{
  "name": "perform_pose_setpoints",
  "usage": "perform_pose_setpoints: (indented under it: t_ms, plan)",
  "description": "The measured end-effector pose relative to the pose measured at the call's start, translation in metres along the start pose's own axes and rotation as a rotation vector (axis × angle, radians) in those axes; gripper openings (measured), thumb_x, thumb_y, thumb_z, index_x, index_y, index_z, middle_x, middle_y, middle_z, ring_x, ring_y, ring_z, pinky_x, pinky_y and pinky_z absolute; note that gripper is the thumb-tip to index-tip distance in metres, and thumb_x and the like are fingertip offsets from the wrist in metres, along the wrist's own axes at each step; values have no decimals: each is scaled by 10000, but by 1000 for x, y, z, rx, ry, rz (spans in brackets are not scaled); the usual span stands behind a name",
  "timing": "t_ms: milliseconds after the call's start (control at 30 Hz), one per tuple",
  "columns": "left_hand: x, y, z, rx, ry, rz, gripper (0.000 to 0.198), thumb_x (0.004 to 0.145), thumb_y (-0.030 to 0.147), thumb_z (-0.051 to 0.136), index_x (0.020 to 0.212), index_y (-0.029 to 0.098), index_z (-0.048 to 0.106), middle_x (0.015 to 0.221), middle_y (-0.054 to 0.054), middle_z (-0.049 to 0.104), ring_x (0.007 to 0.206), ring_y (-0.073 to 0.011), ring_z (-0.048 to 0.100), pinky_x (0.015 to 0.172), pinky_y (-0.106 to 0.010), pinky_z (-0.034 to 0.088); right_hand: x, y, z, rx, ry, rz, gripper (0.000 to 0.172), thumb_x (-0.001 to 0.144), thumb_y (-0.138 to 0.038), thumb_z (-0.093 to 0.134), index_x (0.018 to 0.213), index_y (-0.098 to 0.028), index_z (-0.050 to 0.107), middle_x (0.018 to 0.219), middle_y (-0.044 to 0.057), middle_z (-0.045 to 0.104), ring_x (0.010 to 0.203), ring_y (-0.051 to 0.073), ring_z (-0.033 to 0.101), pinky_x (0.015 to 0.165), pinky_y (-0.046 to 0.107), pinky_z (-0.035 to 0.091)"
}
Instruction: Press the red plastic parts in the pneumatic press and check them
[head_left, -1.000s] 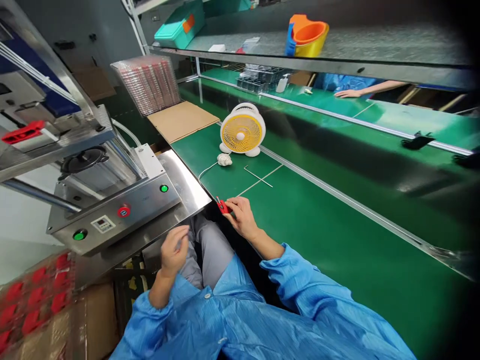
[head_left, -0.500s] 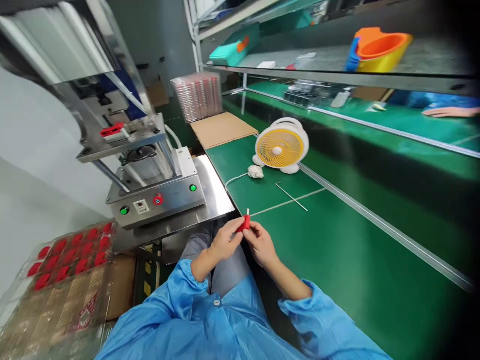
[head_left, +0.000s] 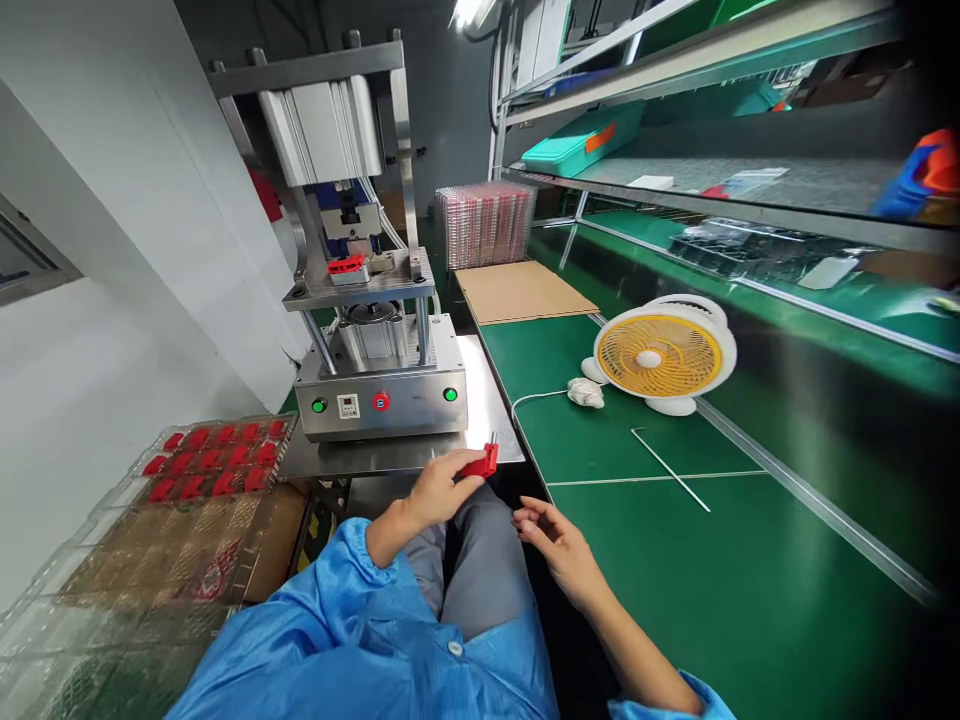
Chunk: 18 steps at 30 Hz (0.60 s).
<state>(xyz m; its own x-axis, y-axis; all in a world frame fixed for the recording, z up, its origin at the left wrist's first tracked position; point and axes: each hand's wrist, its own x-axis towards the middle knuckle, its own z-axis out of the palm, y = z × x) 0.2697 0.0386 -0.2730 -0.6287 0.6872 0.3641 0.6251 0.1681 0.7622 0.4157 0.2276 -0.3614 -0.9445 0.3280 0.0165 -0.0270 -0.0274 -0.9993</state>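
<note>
My left hand (head_left: 439,490) grips a small red plastic part (head_left: 481,463) between thumb and fingers, with a short metal pin sticking up from its end. It is above my lap, in front of the steel bench. My right hand (head_left: 559,545) is apart from the part, near the green table's edge, its fingers loosely bent and nothing visible in them. Ahead of my left hand stands a bench press (head_left: 382,400) with green and red buttons. Another red part (head_left: 347,265) sits in the fixture on its upper plate.
At the left, a clear tray (head_left: 161,545) holds several red parts. On the green table (head_left: 600,580) are a yellow-and-white fan (head_left: 660,350), a bundled white cable (head_left: 585,392), a thin metal rod (head_left: 671,470) and a cardboard sheet (head_left: 525,292). Stacked clear trays (head_left: 486,225) stand behind.
My right hand has let go of the red part and drawn back to the right. The part stays in my left hand. The view has turned left toward the press.
</note>
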Motion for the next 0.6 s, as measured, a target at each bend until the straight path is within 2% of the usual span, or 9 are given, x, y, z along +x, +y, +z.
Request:
perform_pose_setpoints:
  t_ms: [100,200,300,467,600]
  plan:
    - [10,0,-9,49,17,34,334,859,251,626,1189,213,665,1195,-81,716,1102,-209,662,1001,-365,531,0,-4,1,-113,64,-22,597,797,-679,692,1114,-175,653,875,84,696,799,240,662,735,361,544]
    - [29,-2,6,80,-53,81,331,868,245,611,1195,223,660,1190,-72,715,1099,-205,654,1009,-368,521,-3,-9,-2,-289,166,-112,522,858,-651,612,1073,-179,669,815,68,685,737,225,640,716,351,519]
    - [54,-4,42,117,-191,116,336,869,232,604,1200,227,659,1198,-63,713,1105,-207,646,1012,-372,515,-5,-11,-5,-462,149,-209,392,916,-551,553,1030,-198,680,836,63,689,742,219,635,708,335,496]
    - [92,-9,111,299,-393,167,320,890,258,583,1196,203,659,1183,-78,715,1085,-228,641,979,-380,514,-4,-9,-5,-734,-139,-248,251,949,-379,481,949,-202,660,854,58,679,764,211,623,709,319,460]
    - [111,-18,141,476,-433,183,238,904,271,564,1085,173,684,1100,-99,725,1065,-236,640,967,-376,508,-5,-5,-6,-834,-231,-239,206,944,-321,474,978,-207,642,896,59,673,815,215,624,737,316,447]
